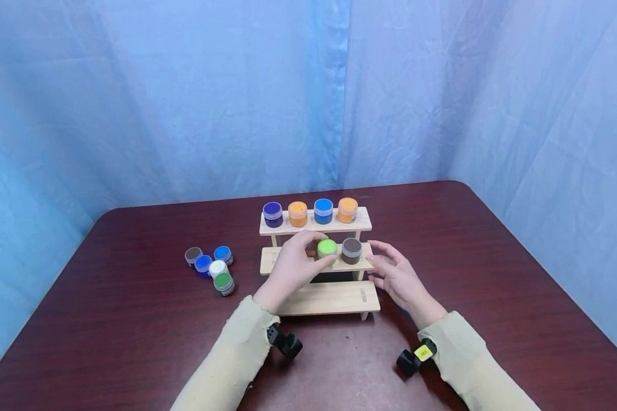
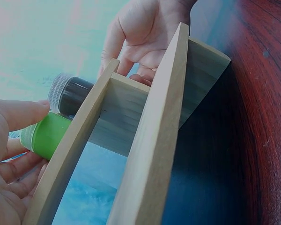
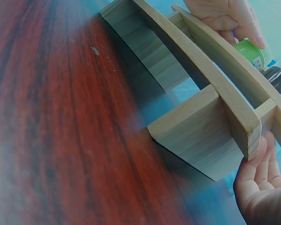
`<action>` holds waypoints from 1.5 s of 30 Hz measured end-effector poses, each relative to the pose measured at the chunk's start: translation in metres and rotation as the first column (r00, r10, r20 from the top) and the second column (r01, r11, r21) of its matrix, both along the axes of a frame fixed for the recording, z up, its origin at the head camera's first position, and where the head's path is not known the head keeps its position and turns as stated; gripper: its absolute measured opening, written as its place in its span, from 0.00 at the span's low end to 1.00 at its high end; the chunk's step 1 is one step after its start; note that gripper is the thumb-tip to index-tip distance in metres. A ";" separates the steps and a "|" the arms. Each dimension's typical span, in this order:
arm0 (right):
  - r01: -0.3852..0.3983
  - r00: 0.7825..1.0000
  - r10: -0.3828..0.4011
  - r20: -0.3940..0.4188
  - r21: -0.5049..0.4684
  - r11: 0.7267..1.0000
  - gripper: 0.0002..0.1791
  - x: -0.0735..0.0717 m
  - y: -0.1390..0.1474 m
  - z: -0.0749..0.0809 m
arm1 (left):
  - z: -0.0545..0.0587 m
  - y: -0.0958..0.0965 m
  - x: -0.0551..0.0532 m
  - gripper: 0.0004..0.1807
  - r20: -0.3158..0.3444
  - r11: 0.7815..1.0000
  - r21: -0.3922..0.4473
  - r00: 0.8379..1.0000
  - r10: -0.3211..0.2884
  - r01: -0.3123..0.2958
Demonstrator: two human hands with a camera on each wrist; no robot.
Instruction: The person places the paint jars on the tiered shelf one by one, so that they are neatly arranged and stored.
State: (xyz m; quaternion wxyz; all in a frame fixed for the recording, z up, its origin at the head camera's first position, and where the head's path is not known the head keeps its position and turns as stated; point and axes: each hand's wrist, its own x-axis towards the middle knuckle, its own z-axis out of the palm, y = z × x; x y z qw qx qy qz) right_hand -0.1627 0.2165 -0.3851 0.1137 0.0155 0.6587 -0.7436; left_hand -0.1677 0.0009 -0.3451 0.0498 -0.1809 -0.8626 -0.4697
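Observation:
My left hand [image 1: 298,260] pinches a light green paint jar [image 1: 327,248] between thumb and fingers on the middle step of a wooden three-step rack [image 1: 321,299]. In the left wrist view the thumb lies by the lid of the green jar [image 2: 50,136]. A dark brown jar [image 1: 352,251] stands close to its right on the same step. At the rack's right end is my right hand [image 1: 398,279], its fingers loosely bent and spread beside the middle step. The right wrist view shows those fingers [image 3: 264,161] against the rack's end; their exact contact is partly hidden.
On the top step stand a purple jar [image 1: 273,214], two orange jars, one of them an orange jar [image 1: 297,214] beside the purple, and a blue jar [image 1: 323,211]. Several more jars, including a green-lidded jar [image 1: 223,283], cluster on the dark red table [image 1: 133,337] at left. Blue curtains [image 1: 226,103] hang behind.

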 end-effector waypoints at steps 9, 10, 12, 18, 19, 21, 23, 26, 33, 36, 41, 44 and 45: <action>0.004 1.000 -0.004 0.001 -0.001 1.000 0.29 0.000 0.000 0.000 | 0.001 -0.001 0.001 0.20 0.028 1.000 -0.016 1.000 0.004 -0.003; 0.004 1.000 -0.004 0.001 -0.002 1.000 0.29 0.000 0.000 0.000 | 0.001 -0.001 0.001 0.20 0.030 1.000 -0.017 1.000 0.005 -0.005; 0.003 1.000 -0.003 0.000 -0.001 1.000 0.29 0.000 0.000 0.000 | 0.001 -0.001 0.001 0.21 0.028 1.000 -0.020 1.000 0.005 -0.004; 0.005 1.000 -0.005 0.000 -0.007 1.000 0.27 0.000 0.000 -0.001 | -0.001 -0.005 0.002 0.25 0.026 1.000 -0.004 1.000 -0.008 0.008; 0.006 1.000 -0.006 0.001 -0.011 1.000 0.27 0.000 0.000 -0.001 | -0.002 -0.006 0.003 0.26 0.026 1.000 0.001 1.000 -0.010 0.010; 0.006 1.000 -0.006 0.001 -0.014 1.000 0.27 0.000 -0.001 -0.002 | -0.003 -0.009 0.004 0.26 0.014 1.000 0.005 1.000 -0.015 0.015; 0.006 1.000 -0.006 0.000 -0.014 1.000 0.26 0.000 -0.001 -0.001 | -0.004 -0.012 0.005 0.26 0.002 1.000 0.014 1.000 -0.017 0.017; 0.004 1.000 -0.004 -0.004 -0.005 1.000 0.27 0.000 0.000 -0.001 | -0.004 -0.016 0.007 0.25 -0.001 0.999 0.038 1.000 -0.013 0.013; 0.013 1.000 -0.013 0.003 -0.010 1.000 0.27 0.000 0.000 -0.001 | -0.004 -0.022 0.009 0.24 0.002 0.999 0.053 1.000 0.002 -0.002; 0.007 1.000 -0.007 0.001 -0.014 1.000 0.28 0.000 0.000 -0.002 | -0.004 -0.023 0.010 0.24 -0.004 0.999 0.053 1.000 0.010 -0.010; -0.004 1.000 0.004 -0.007 -0.020 1.000 0.29 0.000 0.000 -0.001 | -0.003 -0.025 0.013 0.24 -0.012 0.998 0.061 1.000 0.020 -0.019; -0.003 1.000 0.003 -0.007 -0.021 1.000 0.29 0.000 0.000 0.000 | -0.002 -0.026 0.014 0.23 -0.012 0.998 0.060 1.000 0.026 -0.025; -0.002 1.000 0.002 -0.008 -0.021 1.000 0.29 0.000 0.000 0.000 | -0.002 -0.026 0.014 0.23 -0.012 0.998 0.060 1.000 0.027 -0.026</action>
